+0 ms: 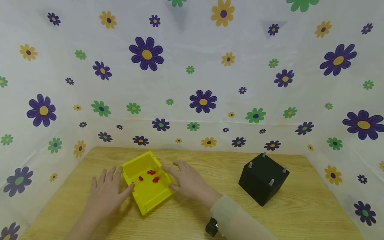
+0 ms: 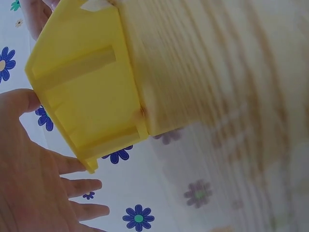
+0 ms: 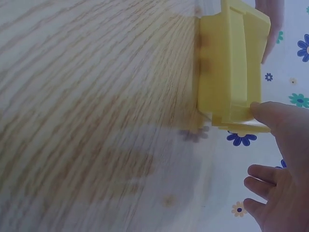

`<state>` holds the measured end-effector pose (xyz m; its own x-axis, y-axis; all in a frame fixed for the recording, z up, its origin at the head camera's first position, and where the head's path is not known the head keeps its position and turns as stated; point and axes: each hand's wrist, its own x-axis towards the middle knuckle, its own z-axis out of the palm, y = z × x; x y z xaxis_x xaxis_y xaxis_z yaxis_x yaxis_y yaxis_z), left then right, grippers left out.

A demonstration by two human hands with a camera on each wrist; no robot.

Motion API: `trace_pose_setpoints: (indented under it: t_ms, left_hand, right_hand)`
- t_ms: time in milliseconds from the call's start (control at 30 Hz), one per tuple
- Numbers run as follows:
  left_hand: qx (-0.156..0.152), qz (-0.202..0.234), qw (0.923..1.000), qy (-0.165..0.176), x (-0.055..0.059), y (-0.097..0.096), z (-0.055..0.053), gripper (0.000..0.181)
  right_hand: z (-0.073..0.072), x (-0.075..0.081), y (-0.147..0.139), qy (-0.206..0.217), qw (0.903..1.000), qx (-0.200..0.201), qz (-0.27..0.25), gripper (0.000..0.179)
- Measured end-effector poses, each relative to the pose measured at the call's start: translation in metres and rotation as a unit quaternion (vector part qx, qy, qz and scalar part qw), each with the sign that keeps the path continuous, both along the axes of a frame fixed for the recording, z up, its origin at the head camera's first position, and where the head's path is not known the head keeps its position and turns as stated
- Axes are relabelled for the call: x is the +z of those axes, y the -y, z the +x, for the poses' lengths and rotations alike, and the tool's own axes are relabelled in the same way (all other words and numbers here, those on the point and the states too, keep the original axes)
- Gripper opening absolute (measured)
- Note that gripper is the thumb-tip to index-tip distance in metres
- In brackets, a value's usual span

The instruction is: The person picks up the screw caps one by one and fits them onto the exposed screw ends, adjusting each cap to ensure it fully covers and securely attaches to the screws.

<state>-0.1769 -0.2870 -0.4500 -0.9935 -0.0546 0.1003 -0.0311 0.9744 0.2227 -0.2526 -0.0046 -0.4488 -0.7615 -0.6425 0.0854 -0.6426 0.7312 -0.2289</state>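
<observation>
A yellow plastic bin (image 1: 145,203) sits at an angle on the table, left of centre, with several small red pieces (image 1: 156,179) on its floor. At its left side my left hand (image 1: 105,190) is spread, fingers extended, with the thumb at the rim. The left wrist view has that hand's thumb and index finger right at the bin's edge (image 2: 58,128). Across the bin, my right hand (image 1: 189,180) reaches over the right rim, index finger and thumb at the wall. In the right wrist view its thumb (image 3: 263,112) meets the rim and the other fingers extend loosely.
A black block (image 1: 260,180) with several grey pegs standing on its top is on the right of the wooden table (image 1: 210,166). A flower-patterned white sheet (image 1: 177,86) hangs behind and along both sides. A small black device (image 1: 211,227) is by the right sleeve.
</observation>
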Motion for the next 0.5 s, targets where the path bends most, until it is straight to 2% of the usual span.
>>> trace_pose_setpoints:
  t_ms: [300,500]
  left_hand:
    - [-0.004,-0.005,1.0,-0.007,-0.0027,-0.0043,-0.0041,0.088]
    - [-0.007,-0.001,0.9999,-0.014,-0.002,-0.0064,-0.0075,0.087]
  right_hand:
    - [0.0053,-0.0032,-0.0048,0.007,0.9998,0.003,-0.018,0.067]
    - [0.0097,0.0009,-0.0062,0.004,0.9998,-0.001,-0.017,0.067]
